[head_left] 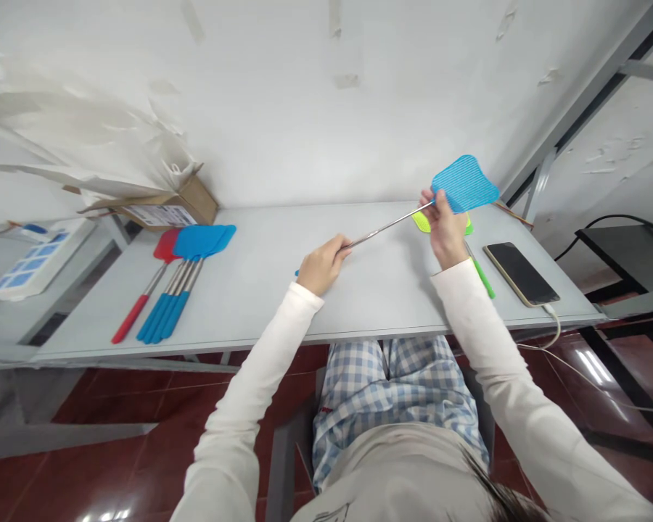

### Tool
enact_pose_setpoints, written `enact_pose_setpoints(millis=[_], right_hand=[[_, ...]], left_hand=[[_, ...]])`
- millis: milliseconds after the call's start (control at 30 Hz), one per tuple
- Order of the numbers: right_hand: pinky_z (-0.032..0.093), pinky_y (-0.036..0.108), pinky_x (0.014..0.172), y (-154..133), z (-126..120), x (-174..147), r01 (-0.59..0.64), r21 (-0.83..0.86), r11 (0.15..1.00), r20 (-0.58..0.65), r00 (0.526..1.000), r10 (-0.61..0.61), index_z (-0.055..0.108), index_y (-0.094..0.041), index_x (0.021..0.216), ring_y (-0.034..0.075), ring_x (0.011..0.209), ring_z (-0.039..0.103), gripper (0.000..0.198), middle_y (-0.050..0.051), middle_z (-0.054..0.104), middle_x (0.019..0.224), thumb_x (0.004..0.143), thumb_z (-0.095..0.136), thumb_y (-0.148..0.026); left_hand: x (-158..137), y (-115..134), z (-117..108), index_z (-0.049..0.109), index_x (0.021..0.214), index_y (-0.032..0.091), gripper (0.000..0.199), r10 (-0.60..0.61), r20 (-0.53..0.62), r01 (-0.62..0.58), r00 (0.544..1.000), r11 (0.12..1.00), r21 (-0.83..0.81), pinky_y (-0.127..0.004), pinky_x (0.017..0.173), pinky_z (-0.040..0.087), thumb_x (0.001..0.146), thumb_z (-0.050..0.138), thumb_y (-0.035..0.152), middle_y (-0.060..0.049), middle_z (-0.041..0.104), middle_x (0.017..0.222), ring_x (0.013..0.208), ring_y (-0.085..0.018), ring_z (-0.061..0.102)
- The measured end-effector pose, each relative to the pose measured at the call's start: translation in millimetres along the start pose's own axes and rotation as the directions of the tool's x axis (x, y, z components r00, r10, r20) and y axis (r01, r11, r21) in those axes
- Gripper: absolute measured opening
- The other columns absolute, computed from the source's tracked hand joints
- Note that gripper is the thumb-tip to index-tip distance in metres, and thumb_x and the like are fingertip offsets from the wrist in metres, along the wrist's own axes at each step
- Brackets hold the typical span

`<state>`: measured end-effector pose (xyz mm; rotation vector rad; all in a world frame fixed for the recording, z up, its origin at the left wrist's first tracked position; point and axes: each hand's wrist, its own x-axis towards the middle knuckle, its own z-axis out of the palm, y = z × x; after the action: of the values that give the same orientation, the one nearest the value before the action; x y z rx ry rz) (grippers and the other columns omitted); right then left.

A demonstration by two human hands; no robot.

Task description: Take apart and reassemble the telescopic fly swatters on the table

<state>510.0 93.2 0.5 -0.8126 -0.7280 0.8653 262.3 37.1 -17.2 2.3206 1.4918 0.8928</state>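
A blue fly swatter (464, 184) with a thin metal telescopic rod is stretched between my hands, its flat ribbed head up at the right. My left hand (322, 267) is wrapped round the grip end; only a small blue tip shows past it. At the base of the head, my right hand (446, 225) pinches the swatter between thumb and fingers. Behind and under my right hand lie a yellow-green swatter head (421, 222) and a green handle (482, 275), partly hidden by the hand and wrist.
On the left of the grey table (261, 290) lie several blue fly swatters (199, 243) in an overlapping row beside a red one (167, 245). An open cardboard box (193, 203) stands at the back left. A phone (522, 274) with a white cable lies at the right.
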Motion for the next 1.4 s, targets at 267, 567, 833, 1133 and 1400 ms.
enact_pose_setpoints(millis=[267, 567, 833, 1133, 1400], right_hand=[[0.059, 0.035, 0.093, -19, -9, 22, -0.049, -0.002, 0.999, 0.025, 0.998, 0.049, 0.065, -0.019, 0.088, 0.016, 0.093, 0.072, 0.016, 0.002, 0.073, 0.089, 0.083, 0.072, -0.033], [0.059, 0.033, 0.093, -17, -21, 39, 0.013, 0.052, 0.999, -0.049, 0.999, -0.010, 0.063, -0.020, 0.082, 0.012, 0.074, 0.071, 0.009, -0.002, 0.072, 0.079, 0.086, 0.066, -0.026], [0.059, 0.035, 0.090, -14, -29, 48, 0.078, 0.048, 0.996, -0.040, 0.996, -0.076, 0.061, -0.021, 0.090, 0.015, 0.088, 0.071, 0.013, 0.001, 0.073, 0.091, 0.084, 0.066, -0.032], [0.058, 0.033, 0.084, -7, -3, 37, 0.054, -0.034, 0.998, -0.074, 0.996, -0.057, 0.061, -0.023, 0.097, 0.020, 0.112, 0.064, 0.031, 0.004, 0.069, 0.114, 0.075, 0.073, -0.042], [0.057, 0.028, 0.079, 27, 43, -55, -0.053, -0.022, 0.998, 0.062, 0.997, 0.054, 0.063, -0.021, 0.090, 0.016, 0.091, 0.066, 0.040, 0.001, 0.070, 0.094, 0.068, 0.076, -0.052]], left_hand=[[-18, -24, -31, 0.065, 0.105, 0.021, 0.028, 0.040, -0.018, -0.040, 0.999, 0.999, 0.018, -0.031, 0.081, 0.052, 0.096, 0.044, 0.039, -0.007, 0.074, 0.108, 0.095, -0.021, 0.070], [-32, -48, -55, 0.066, 0.101, 0.023, 0.028, 0.036, 0.021, -0.036, 0.999, 0.999, -0.002, -0.029, 0.085, 0.054, 0.093, 0.047, 0.042, -0.005, 0.075, 0.104, 0.092, -0.020, 0.070], [-42, -65, -47, 0.068, 0.101, 0.022, 0.030, -0.091, -0.039, 0.084, 0.995, 0.983, -0.161, -0.029, 0.084, 0.055, 0.086, 0.058, 0.046, -0.004, 0.075, 0.099, 0.086, -0.018, 0.070], [-29, -52, -39, 0.072, 0.099, 0.021, 0.026, -0.072, -0.131, 0.046, 0.989, 0.980, -0.193, -0.030, 0.088, 0.054, 0.086, 0.060, 0.040, -0.003, 0.077, 0.095, 0.089, -0.018, 0.071], [-22, -15, -5, 0.068, 0.100, 0.020, 0.020, -0.097, -0.178, 0.055, 0.979, 0.972, -0.228, -0.030, 0.085, 0.054, 0.089, 0.055, 0.031, -0.002, 0.076, 0.087, 0.083, -0.016, 0.070]])
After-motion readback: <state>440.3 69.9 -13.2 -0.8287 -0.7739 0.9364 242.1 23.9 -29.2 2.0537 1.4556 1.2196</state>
